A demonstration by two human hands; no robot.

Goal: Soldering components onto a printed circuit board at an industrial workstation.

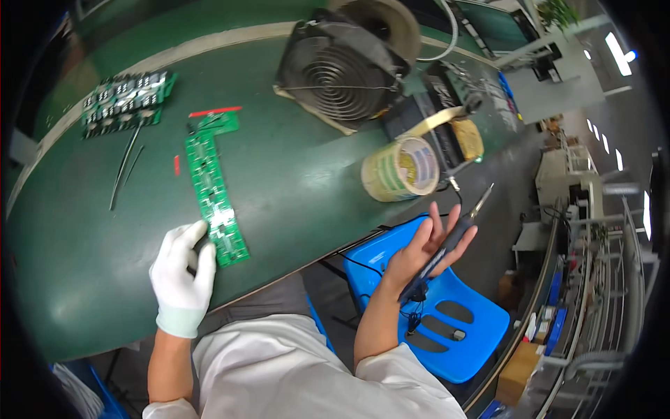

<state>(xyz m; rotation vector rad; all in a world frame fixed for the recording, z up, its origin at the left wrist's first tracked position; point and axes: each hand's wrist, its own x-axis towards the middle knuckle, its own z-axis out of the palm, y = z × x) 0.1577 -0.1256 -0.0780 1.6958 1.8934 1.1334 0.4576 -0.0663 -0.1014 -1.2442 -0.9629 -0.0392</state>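
My left hand (183, 272), in a white glove, rests by the lower left end of a long green circuit board panel (206, 183) on the table. Its thumb and fingers are curled together around something dark, mostly hidden, that I cannot make out. Past the table's front edge, my bare right hand (434, 250) holds a soldering iron (447, 246) with a dark handle. The metal tip points up and to the right, away from the panel, and the fingers lie loosely along the handle.
Boards with black and white parts (125, 105) lie at the far left, beside dark wires (127, 164). A black fan (335, 80) stands at the back, with a tape roll (399, 170) and yellow sponge (466, 138) to its right. A blue chair (447, 307) is beyond the front edge.
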